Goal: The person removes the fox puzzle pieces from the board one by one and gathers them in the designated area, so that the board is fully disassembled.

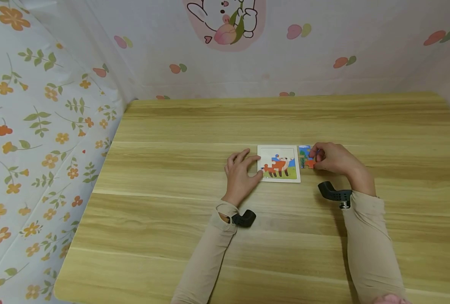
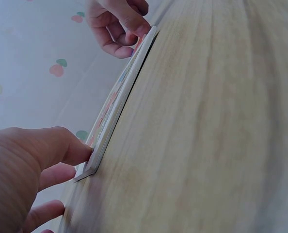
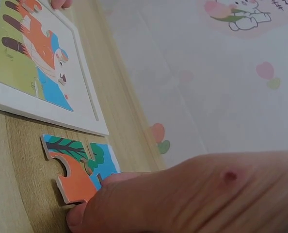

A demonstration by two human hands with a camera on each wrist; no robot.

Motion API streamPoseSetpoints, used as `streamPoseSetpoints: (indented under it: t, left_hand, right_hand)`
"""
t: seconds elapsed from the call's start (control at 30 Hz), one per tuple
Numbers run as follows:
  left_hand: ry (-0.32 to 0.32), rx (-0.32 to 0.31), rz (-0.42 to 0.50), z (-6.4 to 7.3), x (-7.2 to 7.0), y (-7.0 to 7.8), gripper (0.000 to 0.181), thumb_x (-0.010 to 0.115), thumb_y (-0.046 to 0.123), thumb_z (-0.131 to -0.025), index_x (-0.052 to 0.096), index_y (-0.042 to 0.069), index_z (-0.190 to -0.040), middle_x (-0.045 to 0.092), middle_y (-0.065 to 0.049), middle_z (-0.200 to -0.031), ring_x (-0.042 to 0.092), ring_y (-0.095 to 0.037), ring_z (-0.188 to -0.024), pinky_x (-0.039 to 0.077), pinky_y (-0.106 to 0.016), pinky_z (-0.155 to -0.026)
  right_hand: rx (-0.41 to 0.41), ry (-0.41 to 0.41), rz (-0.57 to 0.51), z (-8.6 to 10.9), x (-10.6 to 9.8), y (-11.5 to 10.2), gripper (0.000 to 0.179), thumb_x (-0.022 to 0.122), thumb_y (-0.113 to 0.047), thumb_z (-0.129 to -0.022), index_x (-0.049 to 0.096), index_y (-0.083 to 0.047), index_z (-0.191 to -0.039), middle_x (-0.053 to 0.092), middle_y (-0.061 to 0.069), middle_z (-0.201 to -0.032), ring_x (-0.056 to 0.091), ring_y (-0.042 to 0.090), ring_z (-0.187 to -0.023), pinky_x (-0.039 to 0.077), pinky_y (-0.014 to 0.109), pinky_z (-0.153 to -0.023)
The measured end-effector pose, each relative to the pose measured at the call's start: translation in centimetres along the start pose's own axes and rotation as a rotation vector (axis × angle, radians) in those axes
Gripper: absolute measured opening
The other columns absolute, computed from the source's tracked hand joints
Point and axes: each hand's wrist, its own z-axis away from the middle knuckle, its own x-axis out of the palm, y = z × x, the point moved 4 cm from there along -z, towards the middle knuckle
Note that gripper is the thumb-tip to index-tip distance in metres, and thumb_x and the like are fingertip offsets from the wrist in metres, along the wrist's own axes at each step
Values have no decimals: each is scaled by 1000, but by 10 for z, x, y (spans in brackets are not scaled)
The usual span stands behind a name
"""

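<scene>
A square jigsaw puzzle board [image 1: 279, 182] with a white rim lies on the table, partly filled with a red-and-white animal picture. My left hand [image 1: 241, 175] is at its left edge, thumb and index finger touching the rim, the other fingers spread; in the left wrist view the thumb [image 2: 71, 148] presses the rim. Just right of the board, my right hand [image 1: 333, 158] pinches a puzzle piece [image 3: 76, 179], orange with green and blue, between thumb and index finger. Blue-and-green puzzle parts [image 1: 303, 154] show beside its fingertips; whether they are separate pieces I cannot tell.
The light wooden table [image 1: 164, 219] reaches back to a white patterned curtain [image 1: 225, 67]. Floral cloth [image 1: 39, 169] hangs at the left. Black wrist-worn mounts [image 1: 245, 218] sit at both sleeves, low over the table.
</scene>
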Motion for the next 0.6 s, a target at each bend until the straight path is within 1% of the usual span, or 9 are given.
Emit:
streamPoseSetpoints:
  t: [0.4,0.6]
  left_hand:
    - [-9,-5,-2,0,0,0,35,69,21,-76,69,15,-110,47,-6,-137,29,-27,-123,19,-47,-98]
    - [-7,-9,4,0,-1,1,35,70,21,-76,69,15,-110,47,-6,-136,30,-28,-123,19,-47,-98]
  right_hand:
    - [4,-4,-1,0,0,2,22,66,0,-76,56,2,-95,49,6,-77,45,20,-71,36,35,-66]
    - [0,28,-6,1,-3,-1,19,63,-1,-78,56,2,-95,50,7,-78,45,21,-71,36,33,-64]
